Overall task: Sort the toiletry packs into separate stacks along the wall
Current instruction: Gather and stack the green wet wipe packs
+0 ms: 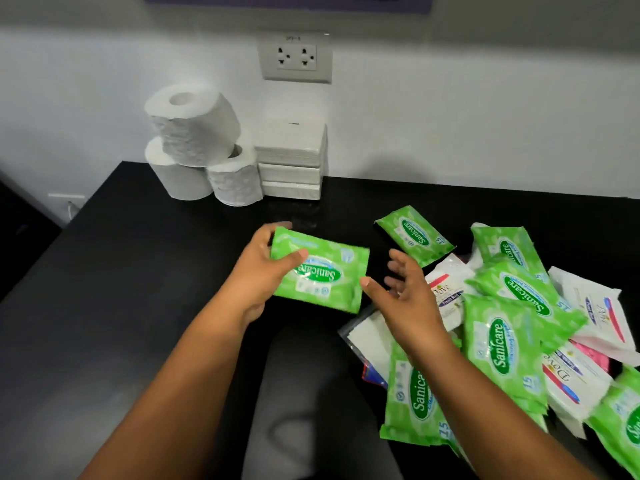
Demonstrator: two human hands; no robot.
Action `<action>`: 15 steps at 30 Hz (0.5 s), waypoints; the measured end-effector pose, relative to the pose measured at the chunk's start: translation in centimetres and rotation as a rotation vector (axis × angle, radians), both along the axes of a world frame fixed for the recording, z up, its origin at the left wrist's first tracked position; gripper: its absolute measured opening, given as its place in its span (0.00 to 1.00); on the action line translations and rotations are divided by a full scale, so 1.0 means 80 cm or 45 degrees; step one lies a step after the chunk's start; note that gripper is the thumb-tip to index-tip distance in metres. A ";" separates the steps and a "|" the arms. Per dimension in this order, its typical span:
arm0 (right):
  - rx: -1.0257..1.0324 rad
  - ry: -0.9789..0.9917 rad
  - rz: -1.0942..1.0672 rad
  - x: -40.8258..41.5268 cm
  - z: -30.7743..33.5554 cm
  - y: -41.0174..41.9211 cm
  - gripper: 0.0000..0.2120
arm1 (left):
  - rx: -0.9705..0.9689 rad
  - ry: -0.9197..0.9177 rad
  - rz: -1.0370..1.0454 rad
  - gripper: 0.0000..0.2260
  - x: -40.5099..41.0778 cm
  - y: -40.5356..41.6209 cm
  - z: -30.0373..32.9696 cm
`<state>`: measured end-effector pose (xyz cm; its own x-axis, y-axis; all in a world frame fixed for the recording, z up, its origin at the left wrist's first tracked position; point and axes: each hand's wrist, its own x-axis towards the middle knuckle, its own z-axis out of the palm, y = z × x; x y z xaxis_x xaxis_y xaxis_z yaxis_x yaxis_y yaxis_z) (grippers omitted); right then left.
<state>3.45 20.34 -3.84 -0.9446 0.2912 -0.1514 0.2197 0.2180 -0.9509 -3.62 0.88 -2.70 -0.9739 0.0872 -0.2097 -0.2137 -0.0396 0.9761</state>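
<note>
While the right hand (405,292) spreads open, left hand (263,271) apparently pinches green pack (320,270).

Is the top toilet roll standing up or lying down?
Tipped. The top toilet roll leans across two upright rolls, its hole facing up toward the wall.

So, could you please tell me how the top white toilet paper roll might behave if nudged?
The top white toilet paper roll lies tilted across two lower rolls, so it would probably roll off. It looks soft and light.
</note>
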 end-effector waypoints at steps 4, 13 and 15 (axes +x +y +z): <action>-0.812 -0.319 -0.049 -0.008 -0.004 -0.063 0.13 | 0.316 -0.081 0.334 0.10 0.005 -0.010 -0.004; -0.726 -0.248 -0.077 -0.042 -0.033 -0.108 0.11 | 0.038 -0.278 0.146 0.08 0.055 -0.043 -0.058; -0.538 -0.265 0.073 -0.045 -0.036 -0.096 0.11 | -0.150 -0.183 0.116 0.09 0.054 -0.067 -0.068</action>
